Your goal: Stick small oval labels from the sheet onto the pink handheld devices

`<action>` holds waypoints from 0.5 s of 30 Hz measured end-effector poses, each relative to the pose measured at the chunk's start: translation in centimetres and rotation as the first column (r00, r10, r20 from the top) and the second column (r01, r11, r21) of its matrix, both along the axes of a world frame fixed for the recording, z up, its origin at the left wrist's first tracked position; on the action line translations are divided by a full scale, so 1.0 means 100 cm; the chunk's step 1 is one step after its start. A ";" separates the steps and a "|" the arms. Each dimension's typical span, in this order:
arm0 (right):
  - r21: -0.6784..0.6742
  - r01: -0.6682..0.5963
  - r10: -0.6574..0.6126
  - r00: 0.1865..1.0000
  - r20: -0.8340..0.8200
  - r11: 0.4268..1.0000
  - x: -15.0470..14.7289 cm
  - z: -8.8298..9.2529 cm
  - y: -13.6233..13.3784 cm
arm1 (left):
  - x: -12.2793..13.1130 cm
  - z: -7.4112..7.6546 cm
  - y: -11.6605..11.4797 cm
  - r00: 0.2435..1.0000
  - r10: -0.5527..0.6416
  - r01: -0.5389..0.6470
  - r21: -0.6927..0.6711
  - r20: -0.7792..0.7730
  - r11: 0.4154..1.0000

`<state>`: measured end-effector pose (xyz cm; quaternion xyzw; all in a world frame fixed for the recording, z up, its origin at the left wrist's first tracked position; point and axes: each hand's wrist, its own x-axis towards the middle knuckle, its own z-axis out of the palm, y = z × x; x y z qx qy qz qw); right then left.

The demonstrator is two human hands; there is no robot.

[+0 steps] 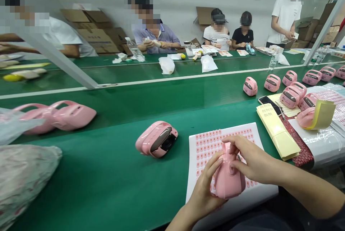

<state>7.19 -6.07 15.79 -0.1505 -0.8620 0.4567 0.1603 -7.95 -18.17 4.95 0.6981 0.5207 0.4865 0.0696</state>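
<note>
My left hand point(206, 184) is wrapped round the side of a pink plastic device with a top handle point(229, 182), holding it tilted above a sheet of small red-and-pink stickers point(207, 144). The fingers of my right hand point(252, 159) are bent against the upper part of the same device, near its handle. Whether they pinch anything small there I cannot make out. Left of the sheet, another pink device with a dark front window point(156, 139) rests on the green table point(107, 184).
Several pink devices point(291, 96) stand at the right, beside folded yellow paper point(277, 132) and a phone point(269, 104). Pink handled shells point(72, 116) and plastic bags point(27, 180) lie at the left. Across the belt point(172, 96), several people work behind a white rail point(161, 81).
</note>
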 end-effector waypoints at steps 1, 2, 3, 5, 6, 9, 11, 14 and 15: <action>0.016 0.004 -0.004 1.000 -0.014 1.000 0.000 -0.001 0.000 | 0.000 0.000 0.000 1.000 0.001 -0.001 0.007 0.001 1.000; 0.033 0.008 -0.007 1.000 -0.030 0.999 0.000 -0.002 -0.001 | 0.000 0.000 0.000 1.000 0.004 -0.004 0.011 0.000 1.000; 0.052 0.012 -0.009 0.999 -0.046 0.999 0.001 -0.003 -0.001 | 0.000 0.001 -0.001 1.000 0.009 -0.009 0.011 -0.001 1.000; 0.101 0.019 -0.011 0.997 -0.075 0.995 0.001 -0.007 -0.003 | 0.001 0.003 -0.001 1.000 0.016 -0.016 0.012 -0.003 1.000; 0.137 0.021 -0.009 0.996 -0.087 0.990 0.002 -0.009 -0.004 | 0.002 0.004 0.000 1.000 0.016 -0.016 0.014 -0.005 1.000; 0.307 0.047 -0.003 0.990 -0.141 0.951 0.001 -0.019 -0.009 | 0.003 0.007 0.000 1.000 0.007 -0.007 0.009 -0.024 1.000; 0.426 0.115 -0.022 0.976 -0.216 0.897 0.000 -0.026 -0.009 | 0.003 0.008 0.000 0.999 0.010 -0.011 -0.009 -0.043 1.000; 0.492 0.267 -0.122 0.944 -0.307 0.829 -0.001 -0.038 0.001 | 0.002 0.006 -0.001 0.998 0.019 -0.021 -0.020 -0.055 1.000; 0.473 0.290 -0.156 0.940 -0.302 0.832 -0.001 -0.042 0.007 | 0.002 0.006 -0.002 0.998 0.015 -0.016 -0.023 -0.053 1.000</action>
